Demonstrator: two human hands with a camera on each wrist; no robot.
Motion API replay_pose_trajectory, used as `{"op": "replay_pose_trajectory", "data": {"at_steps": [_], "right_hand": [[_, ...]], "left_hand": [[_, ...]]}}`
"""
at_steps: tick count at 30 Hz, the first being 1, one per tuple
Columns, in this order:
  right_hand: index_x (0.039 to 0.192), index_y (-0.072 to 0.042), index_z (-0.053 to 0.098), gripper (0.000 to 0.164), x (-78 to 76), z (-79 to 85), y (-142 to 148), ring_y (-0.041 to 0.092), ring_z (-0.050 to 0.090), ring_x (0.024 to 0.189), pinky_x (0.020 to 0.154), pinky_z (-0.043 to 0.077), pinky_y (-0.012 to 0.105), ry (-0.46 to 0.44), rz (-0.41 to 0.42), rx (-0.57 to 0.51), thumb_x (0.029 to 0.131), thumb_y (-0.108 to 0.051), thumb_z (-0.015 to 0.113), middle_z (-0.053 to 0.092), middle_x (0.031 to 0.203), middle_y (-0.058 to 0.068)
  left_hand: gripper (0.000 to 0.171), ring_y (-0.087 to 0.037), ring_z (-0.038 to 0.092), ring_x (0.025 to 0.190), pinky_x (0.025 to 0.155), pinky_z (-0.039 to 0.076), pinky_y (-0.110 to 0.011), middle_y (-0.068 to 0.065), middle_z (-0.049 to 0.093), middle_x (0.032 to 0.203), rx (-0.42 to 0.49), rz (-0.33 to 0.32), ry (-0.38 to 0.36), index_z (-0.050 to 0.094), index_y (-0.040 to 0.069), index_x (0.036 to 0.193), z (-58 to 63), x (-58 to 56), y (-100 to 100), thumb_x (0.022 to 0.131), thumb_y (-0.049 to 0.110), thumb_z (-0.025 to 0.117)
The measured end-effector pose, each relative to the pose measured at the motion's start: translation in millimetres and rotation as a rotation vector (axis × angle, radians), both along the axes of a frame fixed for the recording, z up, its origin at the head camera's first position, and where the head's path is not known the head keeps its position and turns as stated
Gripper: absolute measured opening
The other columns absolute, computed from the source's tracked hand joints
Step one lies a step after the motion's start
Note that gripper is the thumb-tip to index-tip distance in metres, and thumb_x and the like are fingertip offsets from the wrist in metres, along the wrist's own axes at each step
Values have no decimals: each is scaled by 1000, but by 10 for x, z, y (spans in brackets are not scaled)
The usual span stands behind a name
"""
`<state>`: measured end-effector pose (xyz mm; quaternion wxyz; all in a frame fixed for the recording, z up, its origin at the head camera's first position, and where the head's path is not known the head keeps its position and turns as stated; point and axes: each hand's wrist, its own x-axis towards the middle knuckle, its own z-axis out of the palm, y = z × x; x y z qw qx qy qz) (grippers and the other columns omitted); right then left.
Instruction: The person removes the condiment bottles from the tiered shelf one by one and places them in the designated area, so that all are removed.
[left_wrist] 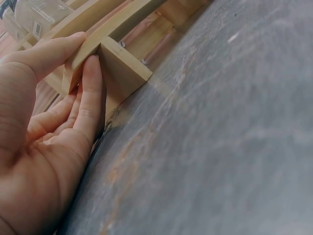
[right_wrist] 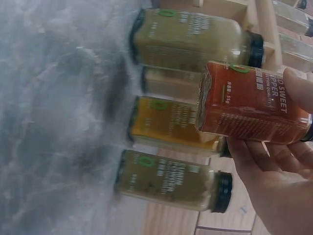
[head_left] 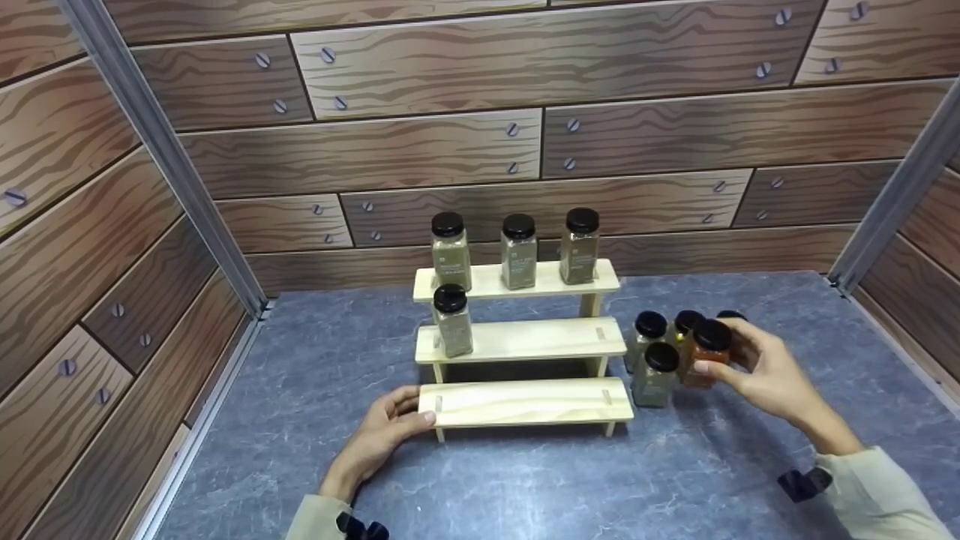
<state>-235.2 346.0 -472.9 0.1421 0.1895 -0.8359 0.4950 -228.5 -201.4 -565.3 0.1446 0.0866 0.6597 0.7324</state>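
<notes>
My right hand (head_left: 772, 371) grips a spice jar of red powder (right_wrist: 254, 100) with a black lid, thumb on one side and fingers on the other. In the right wrist view the jar's base is off the tabletop. Beside it on the table stand several other spice jars, one with yellow powder (right_wrist: 171, 122) and others greenish-brown (right_wrist: 168, 178). My left hand (head_left: 379, 427) pinches the left end of the lowest step of a three-step wooden rack (head_left: 525, 401), thumb above and fingers below. Three jars stand on the top step, and one greenish jar (head_left: 454, 330) stands at the left of the middle step.
The rack stands on a grey marbled tabletop (head_left: 300, 352). Behind it rises a wood-plank-patterned wall (head_left: 420, 150), with metal corner posts (head_left: 187, 165) at the sides. A greenish jar (head_left: 654, 379) stands close to the rack's right end.
</notes>
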Motion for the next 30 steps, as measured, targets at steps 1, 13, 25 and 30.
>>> {"op": "replay_pose_trajectory", "data": {"at_steps": [1, 13, 25, 30], "right_hand": [[131, 7, 64, 50, -4, -24, 6, -1, 70, 100, 84, 58, 12, -4, 2, 3, 85, 10, 83, 70, 114, -15], [130, 7, 64, 51, -49, -237, 70, -3, 69, 101, 88, 57, 10, -49, -8, 1, 83, 10, 84, 70, 115, -19], [125, 10, 63, 48, -83, -365, 60, -2, 70, 101, 90, 56, 11, -72, 29, -24, 81, 13, 83, 71, 114, -15], [129, 9, 63, 52, -90, -395, 77, -5, 68, 104, 92, 54, 8, -81, 30, -6, 82, 12, 84, 70, 117, -17]], "left_hand": [[65, -19, 71, 112, 100, 60, -31, -20, 66, 135, -1, 1, 1, 43, -17, 149, 1, -1, -1, 96, 4, 74], [64, -20, 72, 112, 101, 61, -31, -20, 67, 134, 13, 3, 6, 44, -17, 148, -9, -2, 2, 96, 2, 74], [66, -20, 71, 115, 102, 59, -31, -25, 63, 140, 2, -11, 7, 41, -17, 151, 2, 3, -4, 97, 6, 74], [65, -19, 71, 114, 102, 60, -31, -24, 64, 139, 6, -1, 4, 42, -17, 150, -2, 4, -7, 96, 4, 74]]}}
